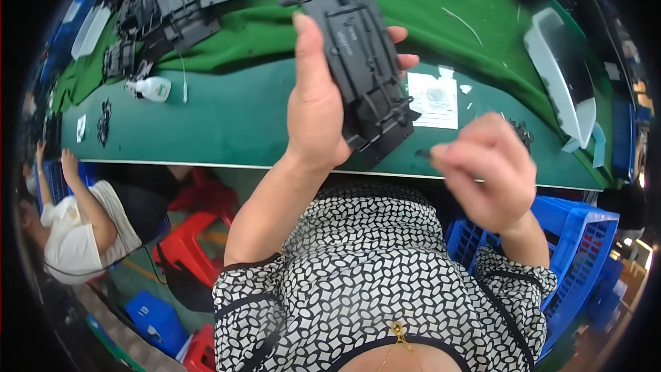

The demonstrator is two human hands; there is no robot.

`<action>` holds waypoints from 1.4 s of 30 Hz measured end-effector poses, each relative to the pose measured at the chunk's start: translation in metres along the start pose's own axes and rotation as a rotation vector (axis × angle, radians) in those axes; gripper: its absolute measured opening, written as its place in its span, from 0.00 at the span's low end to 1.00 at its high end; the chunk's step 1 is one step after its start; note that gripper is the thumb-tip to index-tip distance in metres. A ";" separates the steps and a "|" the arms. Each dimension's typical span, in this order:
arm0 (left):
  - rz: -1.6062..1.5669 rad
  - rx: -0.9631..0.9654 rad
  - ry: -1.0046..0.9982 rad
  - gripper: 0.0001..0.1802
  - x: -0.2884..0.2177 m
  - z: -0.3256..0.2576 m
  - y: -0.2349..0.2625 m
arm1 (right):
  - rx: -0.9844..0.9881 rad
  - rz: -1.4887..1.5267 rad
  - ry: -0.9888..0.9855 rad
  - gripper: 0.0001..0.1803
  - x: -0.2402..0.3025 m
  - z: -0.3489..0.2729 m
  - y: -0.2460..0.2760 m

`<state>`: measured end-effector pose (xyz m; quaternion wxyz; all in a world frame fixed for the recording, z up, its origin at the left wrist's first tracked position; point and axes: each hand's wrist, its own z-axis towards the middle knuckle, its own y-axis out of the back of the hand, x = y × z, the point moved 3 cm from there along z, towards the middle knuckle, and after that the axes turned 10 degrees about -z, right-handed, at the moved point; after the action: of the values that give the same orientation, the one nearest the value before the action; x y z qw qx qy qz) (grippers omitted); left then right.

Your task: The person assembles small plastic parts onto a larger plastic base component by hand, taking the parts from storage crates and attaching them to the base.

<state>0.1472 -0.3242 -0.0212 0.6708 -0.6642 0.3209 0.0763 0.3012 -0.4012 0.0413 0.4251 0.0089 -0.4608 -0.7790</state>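
Observation:
My left hand is wrapped round a long black moulded plastic part, thumb on its near left side and fingertips showing past its right edge. Ribs, slots and small clips cover the face turned up. The part is tilted above the table, its lower end close to my body. To the right of that end, my right hand is raised, apart from the part, with thumb and forefinger pinched and the other fingers curled. Whatever lies between those fingertips is too small and blurred to make out.
More black plastic parts are heaped on green cloth at the back left. A white bottle, a paper sheet and a white tray lie about. A blue crate stands right; another person sits left.

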 end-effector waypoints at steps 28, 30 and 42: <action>0.236 0.025 -0.074 0.42 0.001 -0.011 -0.011 | -0.031 -0.175 0.408 0.19 0.009 -0.005 -0.038; 0.288 0.020 -0.080 0.42 0.000 -0.012 -0.011 | -0.032 -0.163 0.406 0.19 0.009 -0.005 -0.039; 0.304 0.064 -0.153 0.46 -0.006 -0.014 -0.014 | -0.079 -0.040 0.226 0.18 0.003 -0.011 -0.034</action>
<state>0.1458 -0.3369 -0.0048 0.6948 -0.5785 0.3680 0.2171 0.2813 -0.4040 0.0110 0.4588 0.0893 -0.3787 -0.7988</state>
